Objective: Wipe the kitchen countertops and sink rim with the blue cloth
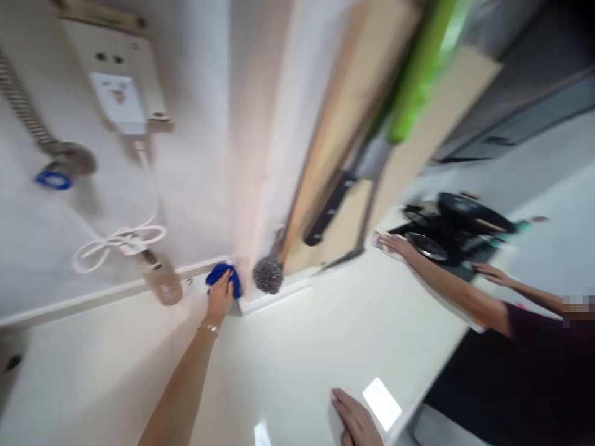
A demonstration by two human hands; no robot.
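Observation:
My left hand [220,300], with a bracelet at its wrist, presses a bunched blue cloth [215,272] into the corner where the white countertop [279,353] meets the wall. Its fingers lie over the cloth. Close by on its left stands a brownish bottle [162,282] against the wall. To its right a metal scrubber [268,275] hangs low on the wall. At the bottom of the view, my right hand [356,418] rests on the countertop with its fingers stretched out and nothing held; part of it is cut off.
A co-worker [543,359] leans over the counter on the right, one hand on a pale cloth beside the black stove [423,244]. Wooden boards [344,248] and a black-handled knife [330,207] are at the wall. A socket [111,68] with a charger and coiled white cable [121,244] is upper left.

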